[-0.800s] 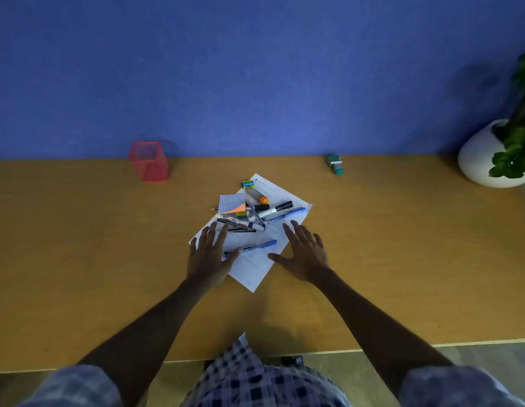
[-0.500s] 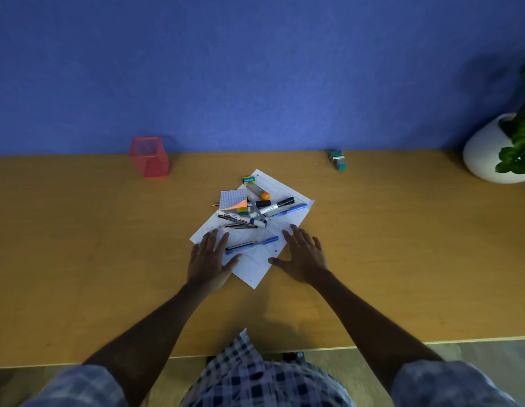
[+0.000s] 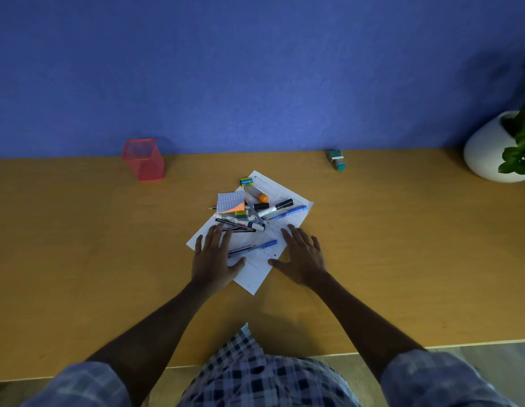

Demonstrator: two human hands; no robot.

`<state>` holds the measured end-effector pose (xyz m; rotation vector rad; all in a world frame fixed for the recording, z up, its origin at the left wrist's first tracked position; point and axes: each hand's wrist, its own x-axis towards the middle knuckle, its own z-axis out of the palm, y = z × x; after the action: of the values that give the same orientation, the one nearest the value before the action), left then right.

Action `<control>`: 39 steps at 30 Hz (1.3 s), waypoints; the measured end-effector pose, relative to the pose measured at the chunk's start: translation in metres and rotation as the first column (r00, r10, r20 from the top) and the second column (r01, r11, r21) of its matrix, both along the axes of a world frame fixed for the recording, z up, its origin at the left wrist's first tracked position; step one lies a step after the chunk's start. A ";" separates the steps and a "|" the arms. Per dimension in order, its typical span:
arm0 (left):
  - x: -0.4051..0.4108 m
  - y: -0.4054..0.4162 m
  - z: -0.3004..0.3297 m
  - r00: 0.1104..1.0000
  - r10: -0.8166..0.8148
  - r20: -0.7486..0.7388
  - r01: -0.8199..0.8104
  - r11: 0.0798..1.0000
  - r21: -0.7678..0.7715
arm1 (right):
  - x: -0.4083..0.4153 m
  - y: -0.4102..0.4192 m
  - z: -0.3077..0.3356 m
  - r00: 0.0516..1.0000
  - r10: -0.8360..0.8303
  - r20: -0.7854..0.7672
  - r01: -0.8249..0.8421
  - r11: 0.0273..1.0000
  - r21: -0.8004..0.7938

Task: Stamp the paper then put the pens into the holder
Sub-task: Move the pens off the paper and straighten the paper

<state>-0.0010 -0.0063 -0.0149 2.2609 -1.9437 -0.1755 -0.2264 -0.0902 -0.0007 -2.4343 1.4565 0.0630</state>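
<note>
Head view: both hands, left and right, lie flat with fingers spread, gripping nothing, pinning the paper at 6 o'clock, probably to steady it. Pens pile on it; holder at 10 o'clock, stamp at 1 o'clock on tabletop.

Both hands slightly nearer on paper.

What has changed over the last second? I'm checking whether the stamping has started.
Nothing of note: the left hand and right hand still lie flat and open on the paper, holding nothing. The pens lie where they were, and the stamp and red holder are untouched.
</note>
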 end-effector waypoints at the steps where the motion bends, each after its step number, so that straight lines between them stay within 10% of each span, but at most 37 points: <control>1: -0.001 -0.005 0.001 1.000 -0.021 0.003 0.021 1.000 -0.014 | 0.000 -0.001 -0.001 1.000 0.007 -0.004 -0.007 1.000 0.009; 18: -0.020 -0.089 0.002 0.890 -0.426 0.162 0.445 0.889 -0.105 | -0.002 -0.002 -0.014 0.996 -0.002 0.088 0.003 1.000 -0.018; 39: -0.021 -0.148 -0.007 0.861 -0.478 0.175 0.481 0.876 0.030 | -0.003 0.004 -0.019 0.986 -0.070 0.154 0.067 0.997 0.024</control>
<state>-0.0217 -0.1540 -0.0219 1.7863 -2.5655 -0.0121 -0.2291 -0.0865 -0.0193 -2.3152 1.4627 -0.1239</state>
